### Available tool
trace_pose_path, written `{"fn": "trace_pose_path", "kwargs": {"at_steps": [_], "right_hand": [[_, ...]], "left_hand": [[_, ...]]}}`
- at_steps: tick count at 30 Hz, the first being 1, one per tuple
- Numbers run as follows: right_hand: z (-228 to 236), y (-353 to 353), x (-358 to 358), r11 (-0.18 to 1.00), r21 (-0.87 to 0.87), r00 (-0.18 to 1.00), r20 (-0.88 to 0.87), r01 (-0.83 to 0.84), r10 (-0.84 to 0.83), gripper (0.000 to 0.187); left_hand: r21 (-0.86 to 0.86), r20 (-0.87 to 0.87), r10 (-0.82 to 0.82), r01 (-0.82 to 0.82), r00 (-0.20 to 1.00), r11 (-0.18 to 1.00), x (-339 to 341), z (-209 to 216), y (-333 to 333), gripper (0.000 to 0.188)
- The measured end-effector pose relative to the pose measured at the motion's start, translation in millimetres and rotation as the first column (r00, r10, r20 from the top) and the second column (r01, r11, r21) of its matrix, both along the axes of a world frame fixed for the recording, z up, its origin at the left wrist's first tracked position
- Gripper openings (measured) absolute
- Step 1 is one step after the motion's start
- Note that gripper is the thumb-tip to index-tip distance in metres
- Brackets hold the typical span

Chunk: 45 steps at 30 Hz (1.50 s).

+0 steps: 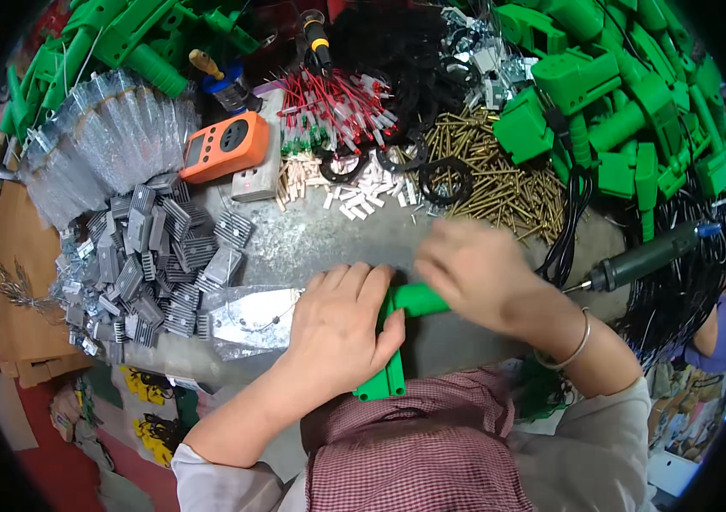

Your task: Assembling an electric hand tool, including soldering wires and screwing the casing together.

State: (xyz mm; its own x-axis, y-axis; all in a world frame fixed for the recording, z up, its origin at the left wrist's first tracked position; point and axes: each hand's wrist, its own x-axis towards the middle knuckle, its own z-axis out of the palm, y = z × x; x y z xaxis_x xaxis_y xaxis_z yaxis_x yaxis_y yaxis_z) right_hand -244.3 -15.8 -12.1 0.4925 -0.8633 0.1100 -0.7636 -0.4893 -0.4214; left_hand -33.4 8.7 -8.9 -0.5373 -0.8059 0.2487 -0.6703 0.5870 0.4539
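A green plastic housing (390,375) with a side handle (418,299) lies at the front edge of the table, in front of my body. My left hand (337,320) is closed over its long part, with the thumb along the near side. My right hand (478,269) hovers over the handle's end, its fingers curled but smeared by motion. Whether it touches the handle or holds anything cannot be made out. Left of my left hand lies a clear plastic bag (252,320) with a shiny plate and a thin wire in it.
Finned metal blocks (128,282) pile up at the left, below clear plastic sleeves (116,128). An orange multimeter (226,147), red-wired parts (337,107), black rings (446,181) and brass screws (508,196) lie farther back. Green housings (576,81) and an electric screwdriver (644,260) are right.
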Motion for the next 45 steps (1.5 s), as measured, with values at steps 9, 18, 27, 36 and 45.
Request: {"fn": "trace_pose_path", "kwargs": {"at_steps": [9,18,27,36,45], "right_hand": [[10,-45,-30,0.921,-0.360,0.896,-0.343,0.151,-0.281,0.016],[21,-40,-24,0.912,-0.374,0.933,-0.238,0.170,-0.272,0.020],[0,-47,7,0.972,-0.233,0.920,-0.381,-0.001,-0.091,0.017],[-3,-49,-6,0.991,-0.115,0.981,-0.188,-0.069,0.046,0.020],[22,-39,-19,0.880,0.469,0.915,0.316,0.080,-0.252,0.012]], "left_hand": [[0.244,-0.016,-0.076,0.078,0.997,0.967,10,16,-20,0.032],[-0.222,0.139,-0.338,0.362,0.931,0.905,-31,-19,-98,0.013],[0.048,0.095,-0.273,0.270,0.957,0.962,-2,2,-93,0.007],[0.222,-0.016,-0.269,0.265,0.963,0.938,31,37,-54,0.012],[0.168,-0.039,-0.255,0.258,0.966,0.951,25,23,-62,0.016]]}}
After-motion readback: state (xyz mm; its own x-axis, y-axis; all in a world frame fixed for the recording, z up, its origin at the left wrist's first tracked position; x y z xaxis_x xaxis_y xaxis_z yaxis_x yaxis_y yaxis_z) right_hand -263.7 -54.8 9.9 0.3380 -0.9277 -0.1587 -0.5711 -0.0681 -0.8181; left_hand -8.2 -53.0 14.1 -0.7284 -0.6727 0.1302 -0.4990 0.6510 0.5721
